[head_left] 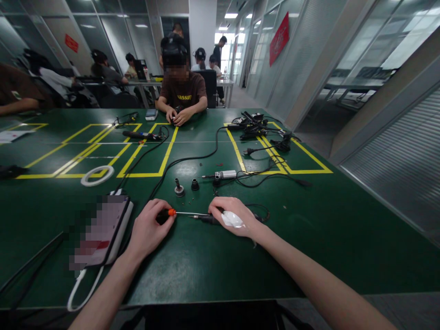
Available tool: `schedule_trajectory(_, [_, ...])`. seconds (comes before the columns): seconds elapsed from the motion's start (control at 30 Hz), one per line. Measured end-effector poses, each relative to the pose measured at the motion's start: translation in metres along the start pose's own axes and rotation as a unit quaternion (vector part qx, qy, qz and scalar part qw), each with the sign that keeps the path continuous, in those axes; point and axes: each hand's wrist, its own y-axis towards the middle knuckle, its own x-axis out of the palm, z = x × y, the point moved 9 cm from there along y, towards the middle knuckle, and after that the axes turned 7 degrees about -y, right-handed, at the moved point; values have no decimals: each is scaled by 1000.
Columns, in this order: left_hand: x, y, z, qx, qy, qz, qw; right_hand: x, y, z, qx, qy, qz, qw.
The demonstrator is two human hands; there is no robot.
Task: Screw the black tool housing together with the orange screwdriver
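Bare forearms (302, 274) over green desk (192, 275); left grip (153, 224) wrapped round orange-collared screwdriver (172, 212); right grip (230, 215) over black-handled tool (207, 219), hold unclear.

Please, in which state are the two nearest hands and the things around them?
Left hand: closed on screwdriver.
Right hand: over black-handled tool, grip unclear.
Screwdriver: nearly level, shaft toward right hand.
Silver cylindrical tool: lying, unheld.
Two small fittings: upright, unheld.
Power plug: unplugged.
White tape roll: flat.
Phone: face up.

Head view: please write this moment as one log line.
left hand: holding screwdriver | right hand: at screwdriver's end, over black-handled tool | ahead: silver cylindrical tool
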Motion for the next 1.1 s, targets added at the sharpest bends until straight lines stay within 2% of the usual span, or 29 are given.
schedule_trajectory(0.23, [2,0,-6,-1,16,-8,1000,1,0,0,-1,-1,-1,1000])
schedule_trajectory(0.47, [3,-1,-18,-38,18,1,999,2,0,2,-2,-6,-4,1000])
schedule_trajectory(0.7, [3,-1,-16,-38,5,-4,999,2,0,2,-1,-10,-1,1000])
schedule_trajectory(1.1, [1,-1,-8,-1,-7,2,1000,3,1,2,-4,-9,-2,1000])
